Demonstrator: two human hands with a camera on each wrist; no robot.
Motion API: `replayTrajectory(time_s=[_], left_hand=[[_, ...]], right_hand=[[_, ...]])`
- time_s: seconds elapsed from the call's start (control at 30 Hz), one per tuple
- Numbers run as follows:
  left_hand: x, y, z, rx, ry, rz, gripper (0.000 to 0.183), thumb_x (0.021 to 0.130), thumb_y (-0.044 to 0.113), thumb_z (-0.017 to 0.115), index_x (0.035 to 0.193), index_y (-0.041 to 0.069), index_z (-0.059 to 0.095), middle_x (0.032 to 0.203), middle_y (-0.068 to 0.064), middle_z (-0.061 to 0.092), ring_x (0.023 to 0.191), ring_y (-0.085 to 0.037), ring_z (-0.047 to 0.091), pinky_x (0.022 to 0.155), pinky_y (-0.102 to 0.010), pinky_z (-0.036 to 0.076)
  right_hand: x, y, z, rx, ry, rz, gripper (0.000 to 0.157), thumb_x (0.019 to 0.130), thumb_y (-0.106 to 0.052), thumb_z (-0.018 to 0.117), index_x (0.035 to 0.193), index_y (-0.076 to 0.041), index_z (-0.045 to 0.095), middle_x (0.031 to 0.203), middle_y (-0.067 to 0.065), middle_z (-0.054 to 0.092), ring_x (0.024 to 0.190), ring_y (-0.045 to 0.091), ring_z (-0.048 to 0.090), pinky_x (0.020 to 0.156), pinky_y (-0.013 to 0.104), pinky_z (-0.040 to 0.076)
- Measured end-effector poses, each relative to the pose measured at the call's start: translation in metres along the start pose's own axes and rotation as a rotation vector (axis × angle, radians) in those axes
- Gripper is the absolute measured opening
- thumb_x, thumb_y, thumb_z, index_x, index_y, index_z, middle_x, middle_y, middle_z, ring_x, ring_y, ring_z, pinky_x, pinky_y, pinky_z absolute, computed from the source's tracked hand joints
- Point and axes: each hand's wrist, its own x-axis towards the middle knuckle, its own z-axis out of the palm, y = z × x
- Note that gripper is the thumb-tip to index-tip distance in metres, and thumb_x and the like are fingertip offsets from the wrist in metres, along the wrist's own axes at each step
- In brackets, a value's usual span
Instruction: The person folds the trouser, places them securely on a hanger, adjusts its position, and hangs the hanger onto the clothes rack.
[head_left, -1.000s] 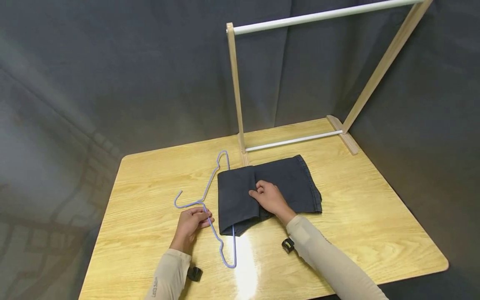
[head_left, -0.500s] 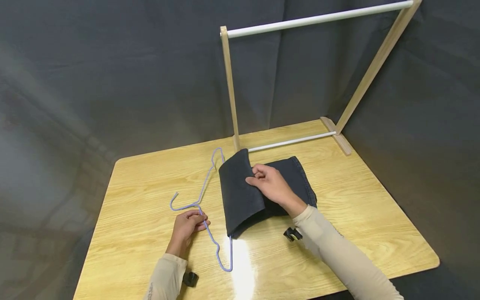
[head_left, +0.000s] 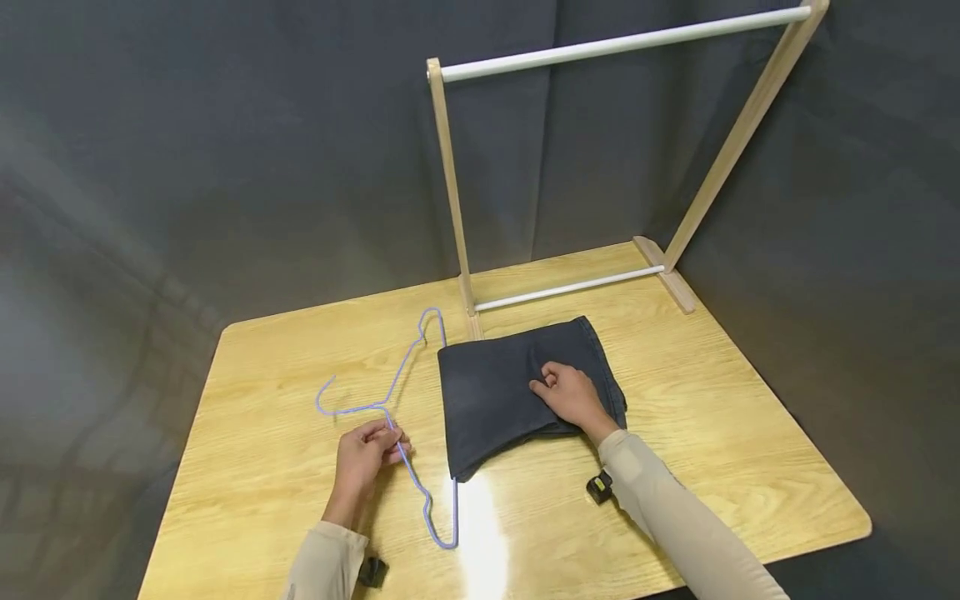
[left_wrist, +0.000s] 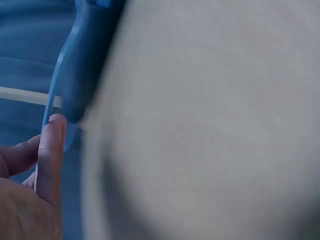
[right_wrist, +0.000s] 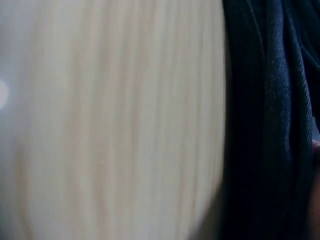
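Observation:
A blue wire hanger (head_left: 390, 410) lies tipped on the table, its hook pointing left. My left hand (head_left: 362, 458) pinches the hanger's near arm between thumb and fingers; the left wrist view shows the thumb and fingers (left_wrist: 50, 155) on the thin blue wire. Dark folded denim trousers (head_left: 487, 392) pass over the hanger's bottom bar and hide its middle. My right hand (head_left: 570, 396) rests on top of the trousers, thumb and curled index finger pinching the folded-over layer. In the right wrist view, layered edges of the trousers (right_wrist: 280, 100) hang along the right side.
Behind the trousers stands a rack with wooden posts (head_left: 453, 192), a white top rail (head_left: 622, 43) and a lower white bar (head_left: 570, 288). Its left foot is close to the trousers' back edge. A wooden table (head_left: 285, 367) lies under everything, with dark curtains behind.
My right hand has lifted the folded layer of the trousers, drawn it rightward and laid it down over the rest. My left hand still holds the hanger, whose hook has tilted up slightly.

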Motion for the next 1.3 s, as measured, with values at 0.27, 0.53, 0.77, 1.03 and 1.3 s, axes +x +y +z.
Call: replayTrajectory(time_s=[0.27, 0.53, 0.77, 1.03, 1.3], left_hand=[[-0.021, 0.061, -0.008, 0.078, 0.025, 0.164, 0.024, 0.086, 0.001, 0.065, 0.108, -0.008, 0.064, 0.077, -0.003, 0.069, 0.068, -0.021, 0.073, 0.065, -0.027, 0.059], [-0.005, 0.028, -0.039, 0.086, 0.024, 0.017, 0.034, 0.09, 0.008, 0.063, 0.12, -0.008, 0.058, 0.084, -0.004, 0.072, 0.073, -0.017, 0.073, 0.067, -0.023, 0.058], [0.013, -0.014, -0.046, 0.037, -0.039, -0.088, 0.034, 0.09, 0.006, 0.063, 0.12, -0.011, 0.057, 0.08, -0.002, 0.071, 0.072, -0.017, 0.073, 0.069, -0.024, 0.058], [0.022, -0.013, -0.025, -0.094, -0.071, -0.084, 0.034, 0.089, 0.001, 0.063, 0.118, -0.013, 0.056, 0.078, -0.002, 0.071, 0.07, -0.017, 0.073, 0.068, -0.025, 0.058], [0.026, -0.013, -0.01, -0.124, -0.072, -0.081, 0.031, 0.086, -0.004, 0.063, 0.115, -0.014, 0.057, 0.073, -0.003, 0.071, 0.063, -0.018, 0.071, 0.064, -0.027, 0.059]], right_hand=[[0.011, -0.011, 0.014, 0.134, 0.053, 0.007, 0.031, 0.093, -0.032, 0.061, 0.077, -0.013, 0.042, 0.06, -0.005, 0.025, 0.051, 0.013, 0.023, 0.055, 0.026, 0.021], [0.016, -0.032, 0.033, 0.063, 0.042, 0.019, 0.021, 0.092, -0.035, 0.062, 0.091, -0.014, 0.059, 0.065, -0.003, 0.05, 0.052, 0.011, 0.036, 0.056, 0.025, 0.028], [0.023, -0.031, 0.035, 0.06, -0.032, -0.006, 0.027, 0.094, -0.035, 0.059, 0.082, -0.014, 0.047, 0.062, -0.004, 0.035, 0.05, 0.013, 0.028, 0.054, 0.026, 0.02], [0.023, -0.03, 0.027, 0.114, -0.094, -0.008, 0.028, 0.094, -0.036, 0.058, 0.082, -0.015, 0.044, 0.062, -0.004, 0.032, 0.053, 0.013, 0.028, 0.057, 0.027, 0.021], [0.021, -0.034, 0.026, 0.139, -0.101, 0.009, 0.033, 0.095, -0.035, 0.058, 0.078, -0.014, 0.039, 0.063, -0.004, 0.028, 0.054, 0.014, 0.024, 0.059, 0.028, 0.019]])
